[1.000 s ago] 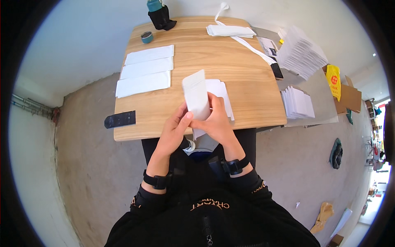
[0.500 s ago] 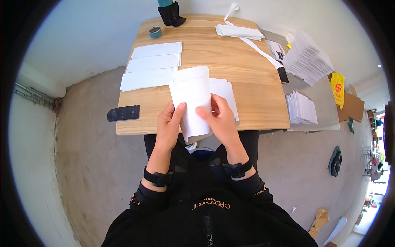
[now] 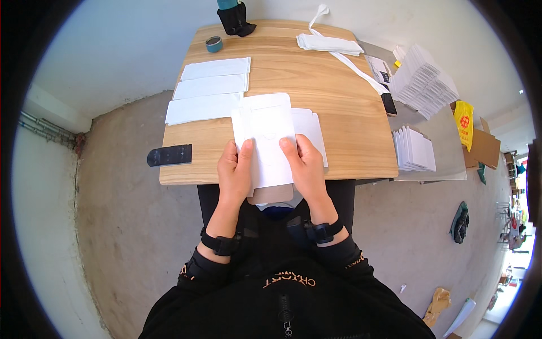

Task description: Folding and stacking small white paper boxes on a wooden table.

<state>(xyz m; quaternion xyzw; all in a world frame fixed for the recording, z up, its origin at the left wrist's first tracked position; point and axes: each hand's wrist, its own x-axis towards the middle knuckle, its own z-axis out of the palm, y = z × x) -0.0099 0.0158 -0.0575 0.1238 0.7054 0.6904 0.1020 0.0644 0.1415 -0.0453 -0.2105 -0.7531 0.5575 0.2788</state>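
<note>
A flat white folded paperboard (image 3: 270, 121) with rounded top corners is held at the front edge of the wooden table (image 3: 350, 141). My left hand (image 3: 235, 169) grips its left side with the thumb on top. My right hand (image 3: 307, 169) grips the right side in the same way. Faint crease or cut lines show on its face. Below its lower edge a grey-brown flap (image 3: 271, 194) sticks out; whether it is part of the same piece I cannot tell. Behind my right hand lies more white paperboard (image 3: 310, 127) on the table.
White folded strips in piles (image 3: 210, 87) lie at the left, above a black remote-like object (image 3: 172, 155) overhanging the table edge. At the back are a teal lid (image 3: 214, 44) and a white bundle (image 3: 330, 43) with a band. White stacks (image 3: 415, 148) stand on the side table at right.
The paperboard, curled and tilted before, now lies flatter and straighter between my hands. My right thumb has moved from its middle to its right edge, and the grey-brown flap now shows below.
</note>
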